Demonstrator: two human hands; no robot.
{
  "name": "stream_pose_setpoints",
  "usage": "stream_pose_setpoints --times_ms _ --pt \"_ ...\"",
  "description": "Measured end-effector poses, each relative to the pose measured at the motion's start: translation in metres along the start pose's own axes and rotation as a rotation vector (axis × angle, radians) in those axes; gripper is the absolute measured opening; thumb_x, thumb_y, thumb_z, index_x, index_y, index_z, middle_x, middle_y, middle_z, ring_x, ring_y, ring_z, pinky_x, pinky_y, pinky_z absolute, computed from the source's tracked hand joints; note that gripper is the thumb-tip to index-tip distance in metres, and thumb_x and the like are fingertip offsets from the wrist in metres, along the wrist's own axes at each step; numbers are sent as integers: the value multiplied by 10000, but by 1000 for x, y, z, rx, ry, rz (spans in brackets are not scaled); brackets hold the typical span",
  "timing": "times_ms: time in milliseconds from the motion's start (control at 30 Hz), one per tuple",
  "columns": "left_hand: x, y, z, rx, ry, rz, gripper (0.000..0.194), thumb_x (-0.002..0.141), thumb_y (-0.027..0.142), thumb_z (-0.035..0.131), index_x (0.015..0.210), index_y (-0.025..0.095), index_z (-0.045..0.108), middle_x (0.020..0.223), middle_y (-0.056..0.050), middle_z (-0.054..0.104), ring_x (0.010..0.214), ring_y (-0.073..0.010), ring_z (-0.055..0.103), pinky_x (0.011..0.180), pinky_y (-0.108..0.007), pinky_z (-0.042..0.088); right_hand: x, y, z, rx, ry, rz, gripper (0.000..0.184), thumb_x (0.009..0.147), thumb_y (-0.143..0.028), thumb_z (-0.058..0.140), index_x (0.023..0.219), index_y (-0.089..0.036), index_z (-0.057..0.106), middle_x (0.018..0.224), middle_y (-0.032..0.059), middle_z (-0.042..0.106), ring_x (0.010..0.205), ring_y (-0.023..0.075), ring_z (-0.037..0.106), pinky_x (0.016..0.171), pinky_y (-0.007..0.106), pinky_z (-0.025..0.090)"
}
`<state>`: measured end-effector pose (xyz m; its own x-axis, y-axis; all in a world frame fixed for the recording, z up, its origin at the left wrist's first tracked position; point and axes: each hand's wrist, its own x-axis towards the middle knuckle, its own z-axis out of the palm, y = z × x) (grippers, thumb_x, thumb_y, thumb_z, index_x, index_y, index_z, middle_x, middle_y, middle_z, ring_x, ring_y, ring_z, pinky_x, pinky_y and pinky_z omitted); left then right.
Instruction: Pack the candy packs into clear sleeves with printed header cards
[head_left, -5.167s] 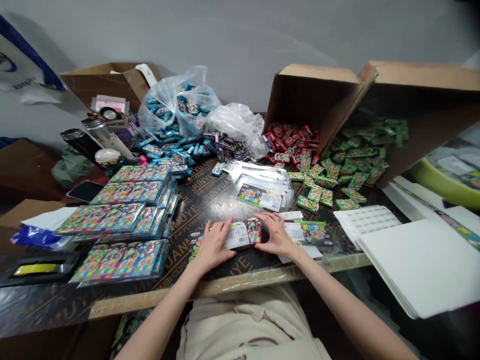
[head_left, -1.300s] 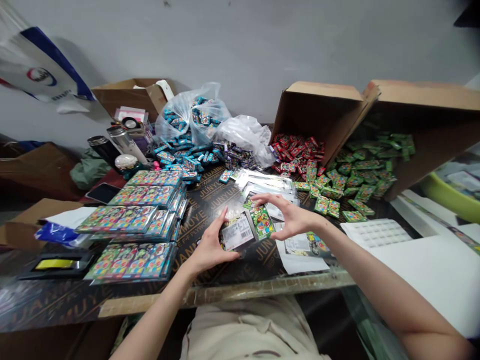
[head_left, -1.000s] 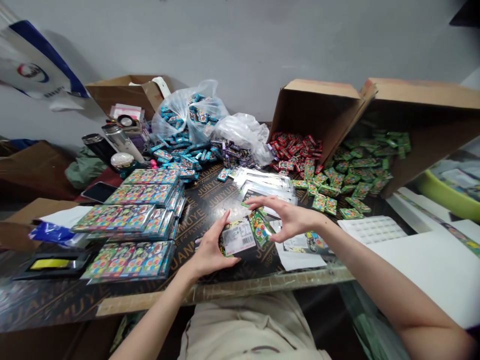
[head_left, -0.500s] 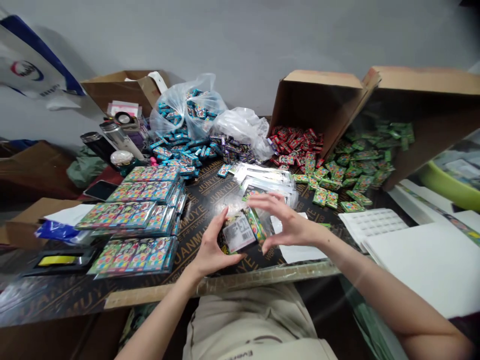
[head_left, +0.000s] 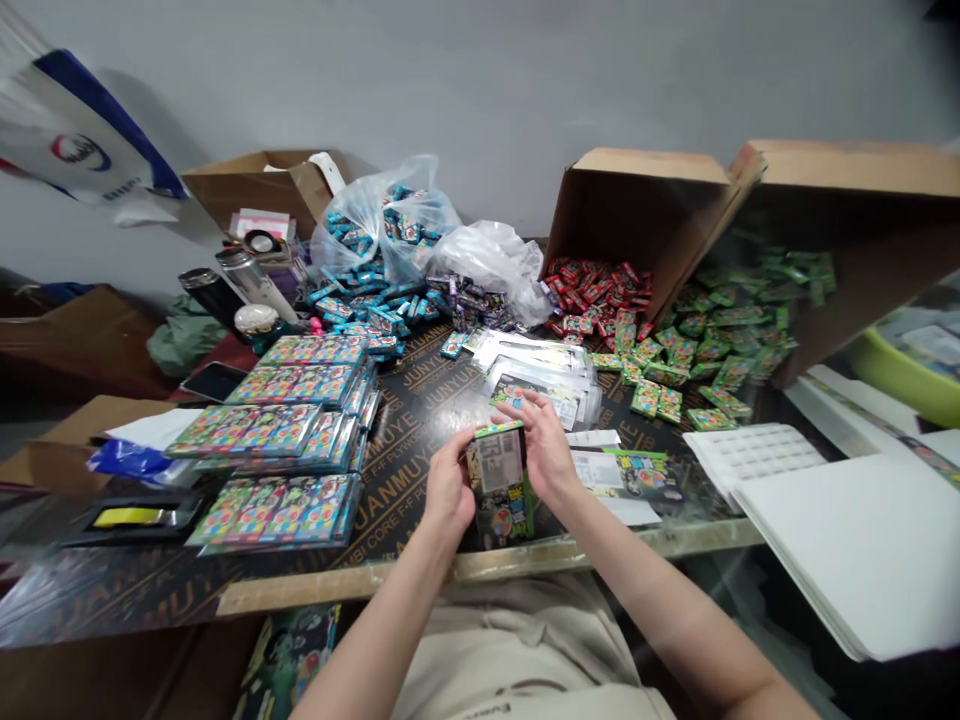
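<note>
Between my hands stands a dark printed pack (head_left: 501, 510) with green edges and a pale label on its upper face. Along its left side, my left hand (head_left: 448, 485) is closed around the edge. Against the right side rests my right hand (head_left: 550, 450), its fingers curved near the top corner. Just beyond lie clear plastic sleeves (head_left: 544, 365) with printed cards in them. To the right of my right hand, a printed card sheet (head_left: 637, 472) lies on white paper.
Stacked printed packs (head_left: 277, 505) stand at left. Blue small boxes (head_left: 367, 325), red small boxes (head_left: 600, 290) and green small boxes (head_left: 720, 345) are heaped at the back, near open cartons (head_left: 637, 170). White sheets (head_left: 832, 540) lie at right; a tape dispenser (head_left: 135, 517) sits at left.
The pack has turned upright and its long side now runs toward me. My right hand has come in against its side. A printed card sheet now shows at right.
</note>
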<state>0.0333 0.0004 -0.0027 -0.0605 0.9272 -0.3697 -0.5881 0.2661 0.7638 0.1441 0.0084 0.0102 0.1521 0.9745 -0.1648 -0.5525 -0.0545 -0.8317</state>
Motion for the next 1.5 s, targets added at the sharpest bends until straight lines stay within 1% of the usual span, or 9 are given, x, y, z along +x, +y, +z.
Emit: stream_pose_setpoints --times_ms 167,300,433,667,833,1000,1100,1267,1500 --pt "6 19 1 226 -145 100 209 577 184 648 780 140 673 677 -7 661 599 -118 586 617 -233 444 4 -5 -16 -46 -33 181 274 616 -151 546 887 -192 551 787 23 698 620 172 625 626 319 488" --pt "6 30 1 582 -242 401 114 625 253 663 623 140 683 624 -13 651 621 -139 573 645 -244 427 -1 -9 -25 -269 -116 -109 114 635 -163 548 693 -182 644 778 29 694 746 194 625 765 351 472" --pt "11 40 1 715 -339 317 184 575 296 716 665 137 700 632 -39 670 590 -160 585 603 -257 440 -7 -14 -34 -443 -144 -315 129 707 -265 579 723 -205 693 780 27 688 814 211 615 817 372 456" --pt "15 50 8 844 -417 305 182 608 302 694 662 129 690 610 -40 668 557 -147 584 566 -239 440 1 -23 -36 -520 -181 -236 140 654 -300 687 731 -185 666 667 3 650 592 137 581 591 265 472" --pt "2 53 4 1103 -513 687 156 697 293 619 635 156 661 659 -40 649 619 -152 583 595 -245 446 -6 -22 -42 -637 -245 -331 129 728 -326 624 727 -198 641 682 9 637 617 153 586 601 286 482" --pt "-1 48 -3 1253 -658 942 127 777 240 545 769 186 659 787 -49 629 704 -145 577 657 -250 445 -20 -15 -55 -855 -359 -622 173 775 -304 580 930 -253 635 1022 46 640 975 207 575 887 367 429" --pt "0 46 -2 1320 -683 963 187 807 227 497 887 198 663 775 -45 596 700 -146 557 639 -248 432 -7 -24 -82 -1012 -342 -651 285 806 -301 541 1087 -267 571 1160 46 574 1078 208 511 936 384 375" --pt "-6 48 3 1333 -664 880 202 822 216 466 783 171 660 720 -37 543 656 -137 519 611 -243 408 44 -44 -163 -1599 122 -526 191 808 -260 523 932 -190 649 969 99 602 953 230 498 826 389 353" --pt "-1 43 6 1264 -622 827 162 807 184 479 761 161 633 719 -27 517 676 -138 511 631 -244 391 55 -27 -200 -1798 -23 -480 136 788 -185 546 717 -176 662 867 72 608 897 199 469 798 340 287"
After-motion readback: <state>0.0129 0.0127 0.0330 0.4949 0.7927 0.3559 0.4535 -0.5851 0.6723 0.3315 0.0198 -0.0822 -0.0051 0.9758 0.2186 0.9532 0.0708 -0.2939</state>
